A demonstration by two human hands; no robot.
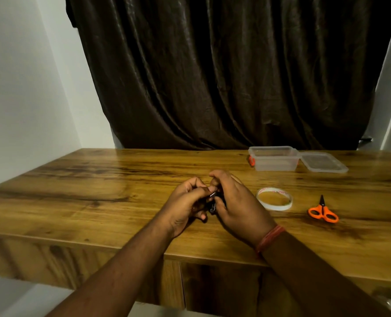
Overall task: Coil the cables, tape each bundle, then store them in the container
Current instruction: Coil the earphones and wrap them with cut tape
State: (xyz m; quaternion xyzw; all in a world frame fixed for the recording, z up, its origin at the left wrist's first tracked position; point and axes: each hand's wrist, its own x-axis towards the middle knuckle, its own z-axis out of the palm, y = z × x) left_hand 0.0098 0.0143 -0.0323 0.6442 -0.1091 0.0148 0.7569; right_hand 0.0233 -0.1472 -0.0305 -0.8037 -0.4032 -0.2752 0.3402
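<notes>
hands (209, 202) mid-table gripping cable (213, 205); tape roll (274, 199) just right

Glossy wood-grain table (98, 179), clear plastic container (274, 160), sheeny dark cloth curtain (213, 76)

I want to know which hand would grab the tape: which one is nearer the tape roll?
Right. The right hand sits just left of the tape roll; the left hand lies farther left, beyond it.

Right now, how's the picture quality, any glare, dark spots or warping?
Head view: dim, warm light; soft glare on the table; the cable is lost in shadow between left hand and right hand; wide-angle bending at the edges; the curtain is very dark.
</notes>
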